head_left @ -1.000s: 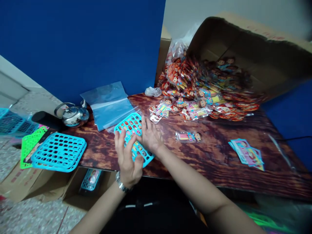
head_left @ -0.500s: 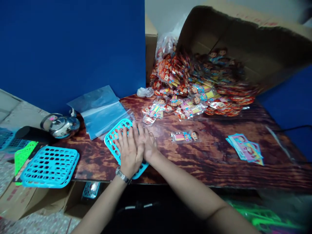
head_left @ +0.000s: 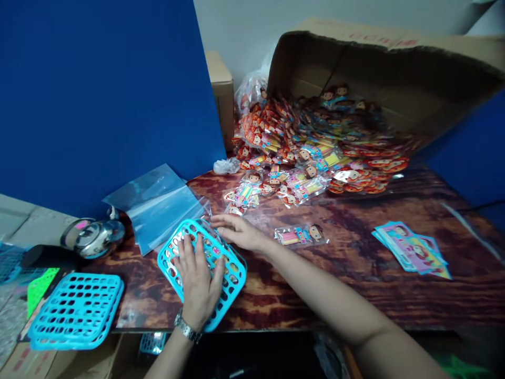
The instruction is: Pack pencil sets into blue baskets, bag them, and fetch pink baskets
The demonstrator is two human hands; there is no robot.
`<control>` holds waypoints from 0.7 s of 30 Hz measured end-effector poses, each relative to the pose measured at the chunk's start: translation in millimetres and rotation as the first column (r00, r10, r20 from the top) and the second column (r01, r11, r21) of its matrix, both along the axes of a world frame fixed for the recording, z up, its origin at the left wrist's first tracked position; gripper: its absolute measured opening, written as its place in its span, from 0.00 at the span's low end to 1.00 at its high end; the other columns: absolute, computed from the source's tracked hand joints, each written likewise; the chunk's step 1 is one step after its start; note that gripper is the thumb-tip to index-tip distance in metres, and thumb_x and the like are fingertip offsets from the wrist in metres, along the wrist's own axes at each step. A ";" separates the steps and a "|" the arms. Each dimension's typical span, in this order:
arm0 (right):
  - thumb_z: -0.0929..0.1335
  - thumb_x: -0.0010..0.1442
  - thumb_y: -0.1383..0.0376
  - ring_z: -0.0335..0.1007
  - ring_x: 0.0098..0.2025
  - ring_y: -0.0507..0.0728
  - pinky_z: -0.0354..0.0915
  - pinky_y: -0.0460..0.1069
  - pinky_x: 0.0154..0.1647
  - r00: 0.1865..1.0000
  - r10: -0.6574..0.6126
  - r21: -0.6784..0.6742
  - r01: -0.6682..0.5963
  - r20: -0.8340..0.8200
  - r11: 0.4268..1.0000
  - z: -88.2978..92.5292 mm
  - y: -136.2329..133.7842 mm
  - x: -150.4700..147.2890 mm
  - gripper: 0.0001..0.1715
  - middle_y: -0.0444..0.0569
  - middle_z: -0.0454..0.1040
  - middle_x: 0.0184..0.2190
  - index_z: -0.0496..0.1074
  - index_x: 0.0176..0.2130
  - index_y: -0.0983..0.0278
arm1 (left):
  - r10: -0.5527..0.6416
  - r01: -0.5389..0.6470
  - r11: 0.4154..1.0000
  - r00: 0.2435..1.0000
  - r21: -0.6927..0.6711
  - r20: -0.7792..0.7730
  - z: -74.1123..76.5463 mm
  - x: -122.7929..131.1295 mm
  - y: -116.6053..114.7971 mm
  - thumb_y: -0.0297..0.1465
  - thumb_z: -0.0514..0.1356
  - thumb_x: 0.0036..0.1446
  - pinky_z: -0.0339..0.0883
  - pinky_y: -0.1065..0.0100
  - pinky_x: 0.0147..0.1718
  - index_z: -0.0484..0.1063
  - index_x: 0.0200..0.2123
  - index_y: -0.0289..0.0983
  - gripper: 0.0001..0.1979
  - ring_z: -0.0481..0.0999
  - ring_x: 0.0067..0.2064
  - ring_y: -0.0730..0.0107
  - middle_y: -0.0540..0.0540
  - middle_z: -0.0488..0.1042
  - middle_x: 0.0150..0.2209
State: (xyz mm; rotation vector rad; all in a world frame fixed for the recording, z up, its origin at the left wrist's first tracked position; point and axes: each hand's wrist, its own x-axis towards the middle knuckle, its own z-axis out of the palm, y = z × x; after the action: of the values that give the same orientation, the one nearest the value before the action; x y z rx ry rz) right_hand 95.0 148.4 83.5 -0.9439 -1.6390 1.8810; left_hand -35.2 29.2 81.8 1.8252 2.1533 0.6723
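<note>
Touching blue basket (head_left: 232,278), left hand (head_left: 199,279) spread flat, right hand (head_left: 240,231) half-curled, hold unclear, carton lettering (head_left: 379,39) blurred

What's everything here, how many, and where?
Perforated tray: one, blue, front middle
Stacked trays: two or more, blue, front left
Plastic bags: several, clear, behind tray
Packets: countless, multicoloured, heaped rear right
Lone packet: one, multicoloured, mid-table
Printed cards: several, multicoloured, right
Table: one, brown, centre
Kettle: one, silver, left
Cylinder: one, black, beside kettle
Perforated sheet: one, green, far left
Crumpled plastic: one, whitish, rear
Cardboard boxes: several, brown, rear, lower left
Panels: two, blue, rear
Wristwatch: one, silver, lower middle
Left hand: one, bare, on tray
Right hand: one, bare, beside tray
</note>
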 end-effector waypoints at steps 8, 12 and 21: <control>0.62 0.64 0.64 0.66 0.54 0.56 0.63 0.53 0.55 0.974 0.045 0.542 -0.162 0.223 0.825 -1.1 -0.7 24.4 0.20 0.57 0.68 0.53 0.69 0.54 0.67 | -0.121 0.118 0.992 0.989 -0.039 -0.081 -0.5 -4.1 2.7 0.38 0.51 0.61 0.40 0.37 0.60 0.43 0.65 0.37 0.32 0.34 0.68 0.50 0.31 0.41 0.67; 0.60 0.65 0.63 0.53 0.64 0.58 0.56 0.53 0.61 0.916 0.097 0.599 -0.331 0.388 0.730 2.2 0.7 32.4 0.23 0.61 0.57 0.61 0.65 0.58 0.66 | -0.129 0.125 0.991 0.986 -0.043 -0.106 -1.2 -3.3 3.6 0.37 0.51 0.62 0.40 0.38 0.61 0.42 0.65 0.38 0.32 0.34 0.68 0.51 0.33 0.41 0.68; 0.59 0.64 0.59 0.74 0.42 0.59 0.69 0.54 0.42 0.562 0.340 0.387 -0.798 0.754 0.461 28.7 31.4 21.1 0.19 0.54 0.73 0.48 0.70 0.51 0.58 | -0.147 0.140 0.989 0.966 -0.048 -0.211 -3.5 0.1 3.4 0.35 0.51 0.61 0.45 0.37 0.59 0.38 0.66 0.38 0.34 0.36 0.68 0.47 0.30 0.41 0.67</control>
State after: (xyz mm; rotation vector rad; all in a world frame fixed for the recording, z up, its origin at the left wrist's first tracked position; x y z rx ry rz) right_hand 116.2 179.8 112.2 -0.6133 -3.1403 1.0181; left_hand -35.1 32.6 78.3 2.0970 2.1171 0.4227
